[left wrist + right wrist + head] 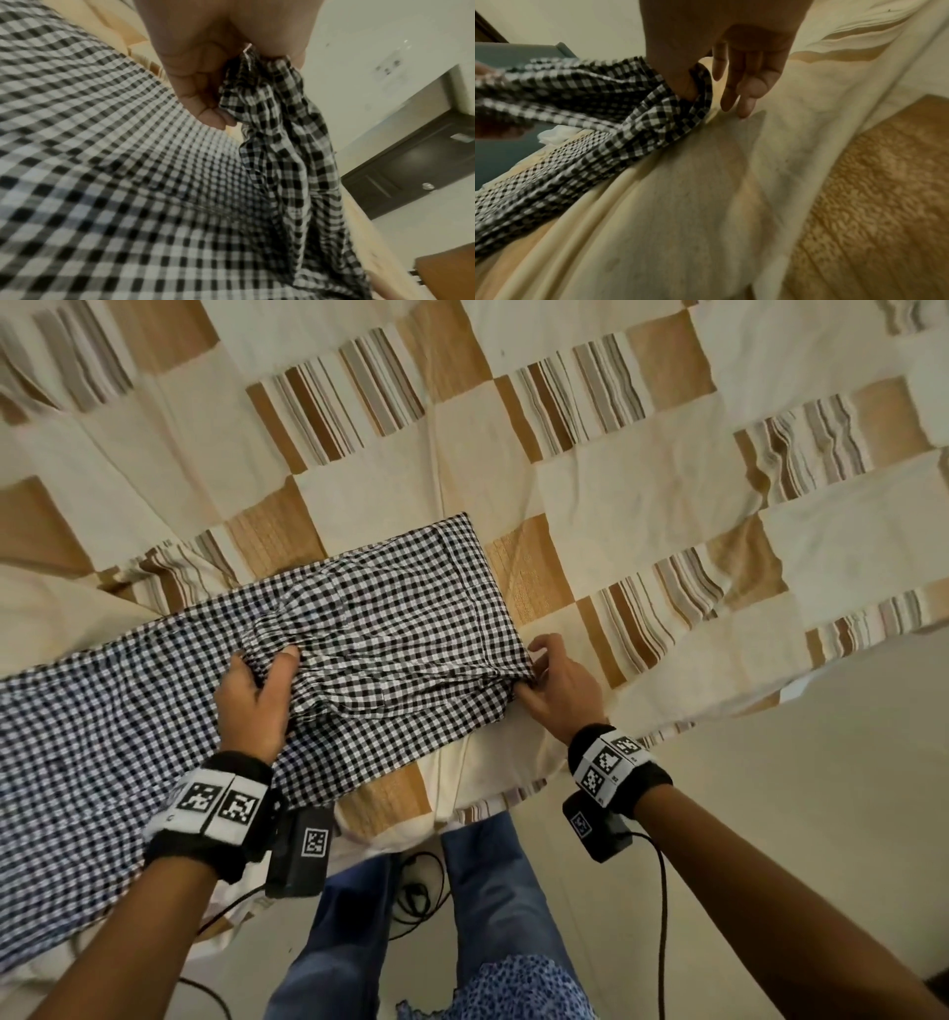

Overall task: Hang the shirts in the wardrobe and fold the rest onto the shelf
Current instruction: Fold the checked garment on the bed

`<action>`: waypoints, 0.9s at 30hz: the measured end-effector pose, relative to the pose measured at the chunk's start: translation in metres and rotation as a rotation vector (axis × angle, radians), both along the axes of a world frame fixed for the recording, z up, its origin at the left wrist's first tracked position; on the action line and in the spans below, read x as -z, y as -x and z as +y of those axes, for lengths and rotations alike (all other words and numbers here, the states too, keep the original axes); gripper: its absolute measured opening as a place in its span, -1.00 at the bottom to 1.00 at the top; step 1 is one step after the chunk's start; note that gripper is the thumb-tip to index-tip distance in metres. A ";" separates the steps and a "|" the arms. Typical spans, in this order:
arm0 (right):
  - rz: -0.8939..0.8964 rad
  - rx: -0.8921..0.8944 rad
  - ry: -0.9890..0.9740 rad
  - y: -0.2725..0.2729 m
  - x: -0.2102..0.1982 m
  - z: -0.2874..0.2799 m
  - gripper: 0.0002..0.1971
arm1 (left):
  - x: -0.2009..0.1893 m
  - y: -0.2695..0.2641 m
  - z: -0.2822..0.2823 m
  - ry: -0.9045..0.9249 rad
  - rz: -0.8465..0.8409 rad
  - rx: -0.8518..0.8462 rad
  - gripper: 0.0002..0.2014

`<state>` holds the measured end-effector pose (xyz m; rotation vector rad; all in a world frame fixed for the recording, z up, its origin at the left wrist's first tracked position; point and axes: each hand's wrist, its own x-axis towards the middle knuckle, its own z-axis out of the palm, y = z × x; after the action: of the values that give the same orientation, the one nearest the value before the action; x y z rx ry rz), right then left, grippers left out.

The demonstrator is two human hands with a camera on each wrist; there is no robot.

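Patchwork bedspread (590, 469) in cream, tan, stripes; pale floor (801, 762); white wall (372, 30); dark door (411, 172).

Both forearms reached forward, each wrist banded. The left hand (255, 693) was curled, thumb on top, bunching checked cloth (390, 629). The right hand (557, 683) pinched the cloth's corner with thumb and forefinger, its other fingers (744, 89) hanging straight.

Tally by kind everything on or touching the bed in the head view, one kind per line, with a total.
Black-and-white checked garment: 1
Patchwork bedspread: 1
Hands gripping the garment: 2, left hand and right hand
Total: 4
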<state>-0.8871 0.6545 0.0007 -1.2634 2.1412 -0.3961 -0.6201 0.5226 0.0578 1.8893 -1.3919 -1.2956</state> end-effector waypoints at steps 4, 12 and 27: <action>-0.035 0.017 0.082 -0.011 -0.004 0.003 -0.34 | -0.027 0.001 0.002 0.063 0.137 0.011 -0.78; -0.053 0.083 -0.024 -0.035 0.003 -0.006 -0.38 | -0.028 -0.022 0.003 0.041 0.131 -0.035 -0.67; 0.085 -0.278 -0.068 -0.032 0.003 -0.006 -0.48 | 0.025 -0.078 -0.001 -0.146 -0.315 0.011 -0.37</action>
<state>-0.8556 0.6483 -0.0024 -1.5357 1.9914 -0.1537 -0.5417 0.5219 0.0326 2.2651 -1.4939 -1.1684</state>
